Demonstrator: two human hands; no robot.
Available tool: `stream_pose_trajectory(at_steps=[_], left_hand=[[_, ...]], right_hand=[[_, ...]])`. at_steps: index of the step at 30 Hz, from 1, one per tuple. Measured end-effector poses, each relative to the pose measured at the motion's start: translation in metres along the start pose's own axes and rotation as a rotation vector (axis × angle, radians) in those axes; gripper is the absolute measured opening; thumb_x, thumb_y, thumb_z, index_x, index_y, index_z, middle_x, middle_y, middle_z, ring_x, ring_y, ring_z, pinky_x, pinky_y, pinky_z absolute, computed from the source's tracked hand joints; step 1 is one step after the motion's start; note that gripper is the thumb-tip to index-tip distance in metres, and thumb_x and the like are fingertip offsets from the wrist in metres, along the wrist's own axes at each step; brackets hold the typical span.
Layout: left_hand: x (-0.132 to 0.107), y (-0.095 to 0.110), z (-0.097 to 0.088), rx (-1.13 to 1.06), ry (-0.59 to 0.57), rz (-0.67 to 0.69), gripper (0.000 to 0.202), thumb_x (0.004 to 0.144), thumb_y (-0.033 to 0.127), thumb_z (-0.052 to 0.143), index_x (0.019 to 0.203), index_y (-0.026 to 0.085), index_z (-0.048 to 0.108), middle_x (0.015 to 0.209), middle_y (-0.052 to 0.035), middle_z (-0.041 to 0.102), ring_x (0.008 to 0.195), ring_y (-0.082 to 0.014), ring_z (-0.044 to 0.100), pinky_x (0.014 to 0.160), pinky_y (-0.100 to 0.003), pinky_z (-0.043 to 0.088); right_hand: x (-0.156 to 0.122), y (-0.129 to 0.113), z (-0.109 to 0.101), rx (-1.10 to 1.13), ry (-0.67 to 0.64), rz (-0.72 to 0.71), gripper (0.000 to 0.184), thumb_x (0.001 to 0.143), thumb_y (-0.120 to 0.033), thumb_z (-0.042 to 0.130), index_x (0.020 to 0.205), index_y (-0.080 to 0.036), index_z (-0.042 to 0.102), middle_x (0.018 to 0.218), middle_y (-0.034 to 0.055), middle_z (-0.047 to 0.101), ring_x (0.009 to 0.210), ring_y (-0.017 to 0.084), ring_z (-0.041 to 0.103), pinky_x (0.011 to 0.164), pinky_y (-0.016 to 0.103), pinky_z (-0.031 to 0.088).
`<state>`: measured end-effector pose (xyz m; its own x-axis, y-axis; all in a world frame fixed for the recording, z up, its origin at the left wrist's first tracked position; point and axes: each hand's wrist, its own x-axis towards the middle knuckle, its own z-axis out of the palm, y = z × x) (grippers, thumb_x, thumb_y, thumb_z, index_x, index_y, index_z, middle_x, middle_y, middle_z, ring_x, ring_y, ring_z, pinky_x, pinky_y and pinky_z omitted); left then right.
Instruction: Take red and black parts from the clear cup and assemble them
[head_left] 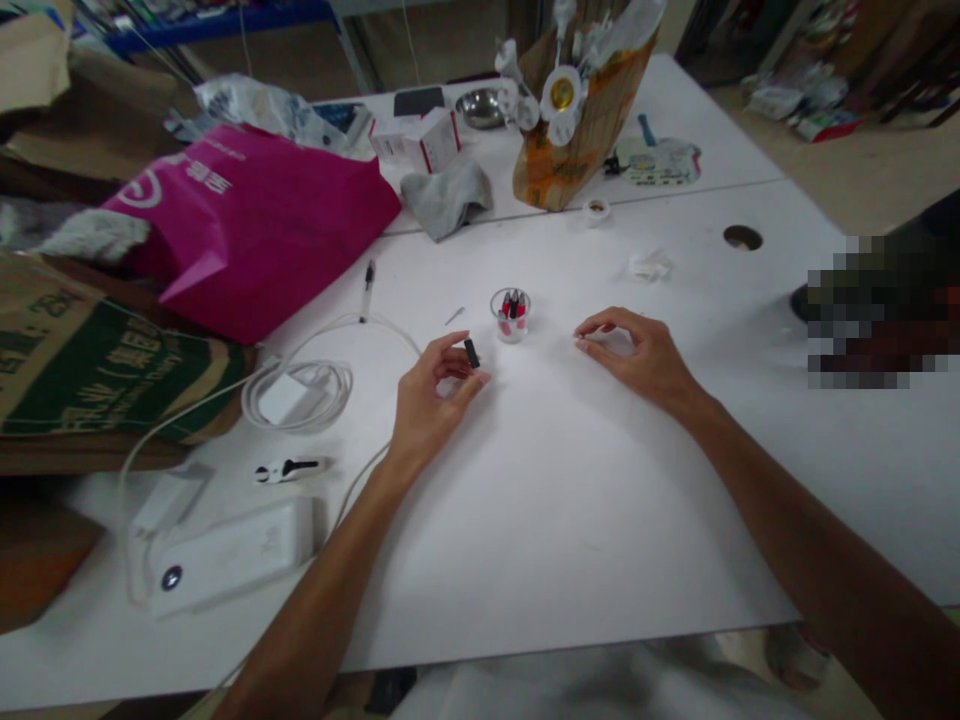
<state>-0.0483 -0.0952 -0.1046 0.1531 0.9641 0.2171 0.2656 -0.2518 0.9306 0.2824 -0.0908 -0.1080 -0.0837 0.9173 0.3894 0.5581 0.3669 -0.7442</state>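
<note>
My left hand [435,395] is left of the middle of the white table, thumb and fingers closed on a small black rectangular piece [471,353]. To the right, my right hand [645,355] makes a pinch with thumb and forefinger. Something tiny may be between those fingertips, too small to name. Between the hands and slightly farther off stands a small clear cup [513,330], with several red and black pieces [514,303] with greyish tips in it. A thin small grey piece [455,316] lies just beyond my left hand.
On the left lie a coiled white cable [341,400], pliers [289,470] and a white power bank [232,555]. A magenta bag [270,220] and a pen [367,290] are behind them. At the back are a grey cloth [450,195], a tape roll [596,211] and crumpled tissue [649,265].
</note>
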Motion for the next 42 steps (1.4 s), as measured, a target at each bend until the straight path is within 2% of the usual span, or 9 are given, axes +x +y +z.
stream_pose_trajectory(at_steps=[3,9,21,26,29,32,36,39,42], left_hand=[[0.0,0.001,-0.005,0.269,-0.031,0.114,0.055,0.094,0.046,0.094,0.142,0.026,0.075,0.119,-0.007,0.079,0.101,-0.0228,0.074,0.099,-0.042,0.063],[-0.001,-0.001,-0.008,0.567,-0.065,0.285,0.048,0.097,0.052,0.089,0.134,0.023,0.077,0.134,-0.0138,0.071,0.127,-0.0345,0.064,0.118,-0.057,0.054],[-0.004,-0.002,-0.009,0.682,-0.108,0.275,0.05,0.096,0.048,0.086,0.138,0.025,0.074,0.142,-0.0142,0.069,0.131,-0.037,0.059,0.114,-0.056,0.048],[-0.003,-0.004,-0.009,0.672,-0.106,0.285,0.053,0.093,0.05,0.087,0.138,0.025,0.075,0.141,-0.0154,0.07,0.13,-0.0388,0.06,0.111,-0.057,0.048],[-0.003,-0.002,-0.009,0.648,-0.095,0.275,0.053,0.093,0.051,0.087,0.138,0.026,0.075,0.141,-0.0153,0.071,0.131,-0.0392,0.06,0.112,-0.057,0.048],[-0.002,0.004,-0.009,0.583,-0.053,0.272,0.049,0.096,0.051,0.085,0.136,0.025,0.075,0.137,-0.0143,0.074,0.129,-0.0373,0.064,0.113,-0.057,0.048],[-0.001,0.014,-0.005,0.397,0.092,0.247,0.028,0.105,0.048,0.078,0.122,0.025,0.078,0.12,-0.0092,0.079,0.11,-0.0287,0.07,0.107,-0.049,0.054],[-0.003,0.018,0.0,0.236,0.208,0.133,0.027,0.112,0.051,0.071,0.112,0.024,0.079,0.111,-0.0063,0.081,0.104,-0.0244,0.072,0.1,-0.041,0.056],[-0.005,0.018,0.004,0.069,0.262,0.041,0.036,0.114,0.056,0.069,0.11,0.022,0.08,0.108,-0.0063,0.082,0.105,-0.0229,0.075,0.1,-0.039,0.058]], right_hand=[[0.0,0.003,-0.003,-0.014,-0.042,-0.002,0.009,0.097,-0.03,0.083,0.107,-0.029,0.083,0.11,0.0035,0.086,0.104,0.027,0.08,0.099,0.046,0.061],[0.002,0.009,-0.005,-0.048,-0.09,-0.104,0.006,0.097,-0.028,0.081,0.101,-0.028,0.076,0.108,0.0053,0.084,0.107,0.03,0.076,0.104,0.052,0.057],[0.002,0.007,-0.006,-0.119,-0.108,-0.085,0.009,0.094,-0.026,0.078,0.098,-0.027,0.071,0.105,0.0065,0.081,0.104,0.031,0.072,0.105,0.056,0.054],[0.001,0.005,-0.006,-0.102,-0.079,-0.063,0.012,0.094,-0.031,0.082,0.102,-0.029,0.073,0.108,0.006,0.081,0.106,0.032,0.071,0.103,0.056,0.056],[0.001,0.006,-0.005,-0.062,0.001,-0.007,0.013,0.096,-0.038,0.083,0.103,-0.029,0.075,0.107,0.0056,0.081,0.104,0.029,0.072,0.103,0.053,0.059],[0.005,0.013,-0.004,0.063,0.182,0.093,0.022,0.098,-0.048,0.083,0.097,-0.028,0.075,0.099,0.0045,0.079,0.094,0.025,0.074,0.098,0.048,0.062],[0.011,0.027,-0.001,0.282,0.406,0.234,0.037,0.094,-0.06,0.089,0.094,-0.027,0.072,0.088,0.0029,0.077,0.083,0.021,0.073,0.084,0.04,0.064],[0.013,0.033,0.001,0.373,0.486,0.277,0.042,0.092,-0.063,0.091,0.094,-0.027,0.07,0.082,0.0009,0.074,0.075,0.018,0.07,0.077,0.036,0.063],[0.013,0.035,0.002,0.377,0.508,0.279,0.043,0.093,-0.065,0.09,0.094,-0.027,0.069,0.081,0.001,0.072,0.073,0.017,0.069,0.075,0.036,0.063]])
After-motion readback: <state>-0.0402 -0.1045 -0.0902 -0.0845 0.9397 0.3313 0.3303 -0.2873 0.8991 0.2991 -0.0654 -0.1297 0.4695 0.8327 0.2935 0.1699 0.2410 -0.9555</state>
